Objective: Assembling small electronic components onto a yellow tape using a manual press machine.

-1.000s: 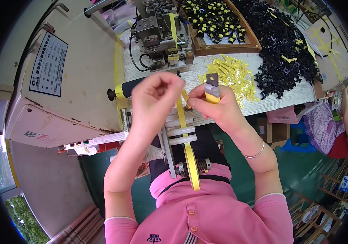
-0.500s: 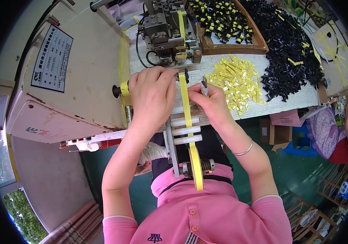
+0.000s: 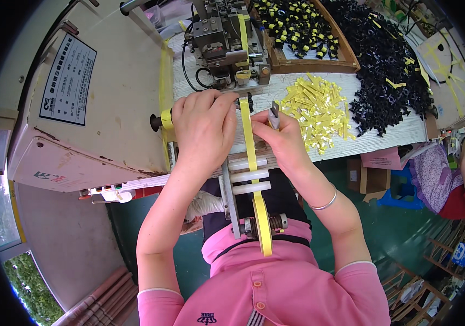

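Yellow tape [image 3: 250, 142] runs from a reel [image 3: 264, 231] at my waist, over white rollers [image 3: 251, 175], up to a small black toothed part [image 3: 250, 102] in front of a metal press [image 3: 224, 51]. My left hand [image 3: 204, 125] is curled beside that black part, left of the tape; its fingertips and anything they hold are hidden. Right of the tape, my right hand [image 3: 284, 142] is closed around a slim grey hand tool [image 3: 274, 117] with a metal tip that points up. The thumb and fingertips of this hand are right at the tape's edge.
Cut yellow strips [image 3: 317, 111] are heaped right of my right hand. Beyond stand a wooden tray [image 3: 317, 66] of black-and-yellow pieces and a large pile of black parts [image 3: 387, 81]. A beige machine cabinet [image 3: 110, 92] blocks the left. Another person's red sleeve [image 3: 463, 196] shows far right.
Almost nothing differs. The tool in my right hand has tilted very slightly; both hands keep their places at the tape.
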`<state>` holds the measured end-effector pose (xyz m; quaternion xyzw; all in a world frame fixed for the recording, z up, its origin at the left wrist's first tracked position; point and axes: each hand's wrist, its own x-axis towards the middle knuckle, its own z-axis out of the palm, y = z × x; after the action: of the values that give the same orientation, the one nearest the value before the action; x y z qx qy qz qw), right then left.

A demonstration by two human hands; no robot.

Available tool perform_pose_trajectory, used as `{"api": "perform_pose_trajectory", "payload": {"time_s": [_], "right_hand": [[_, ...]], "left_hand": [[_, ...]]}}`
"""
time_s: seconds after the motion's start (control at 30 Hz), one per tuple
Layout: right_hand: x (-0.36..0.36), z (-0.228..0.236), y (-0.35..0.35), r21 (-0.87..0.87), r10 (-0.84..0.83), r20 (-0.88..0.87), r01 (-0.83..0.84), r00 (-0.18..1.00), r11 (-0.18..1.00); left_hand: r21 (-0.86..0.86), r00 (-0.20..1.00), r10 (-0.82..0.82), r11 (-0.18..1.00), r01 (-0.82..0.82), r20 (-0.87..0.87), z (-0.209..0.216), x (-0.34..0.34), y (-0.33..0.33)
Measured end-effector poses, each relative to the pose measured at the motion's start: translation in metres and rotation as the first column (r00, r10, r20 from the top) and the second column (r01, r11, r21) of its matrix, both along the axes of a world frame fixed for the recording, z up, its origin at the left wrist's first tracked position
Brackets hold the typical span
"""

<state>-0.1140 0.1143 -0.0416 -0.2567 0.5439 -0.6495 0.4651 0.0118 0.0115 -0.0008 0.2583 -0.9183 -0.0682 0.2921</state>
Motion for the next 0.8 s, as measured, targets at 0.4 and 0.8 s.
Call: {"api": "perform_pose_trajectory", "payload": {"time_s": [0.4,0.8], "right_hand": [[0.001,0.002,0.0,-0.053,-0.025,-0.052,0.022,0.998,0.998],[-0.003,0.019,0.005,-0.022,-0.08,-0.125,0.078,0.989,0.997]], "left_hand": [[-0.014,1.0,0.005,1.0,-0.005,0.011,0.0,-0.003,-0.003],[0.268,0.975,0.086,0.953,-0.141,0.205,0.016,-0.022,-0.019]]}}
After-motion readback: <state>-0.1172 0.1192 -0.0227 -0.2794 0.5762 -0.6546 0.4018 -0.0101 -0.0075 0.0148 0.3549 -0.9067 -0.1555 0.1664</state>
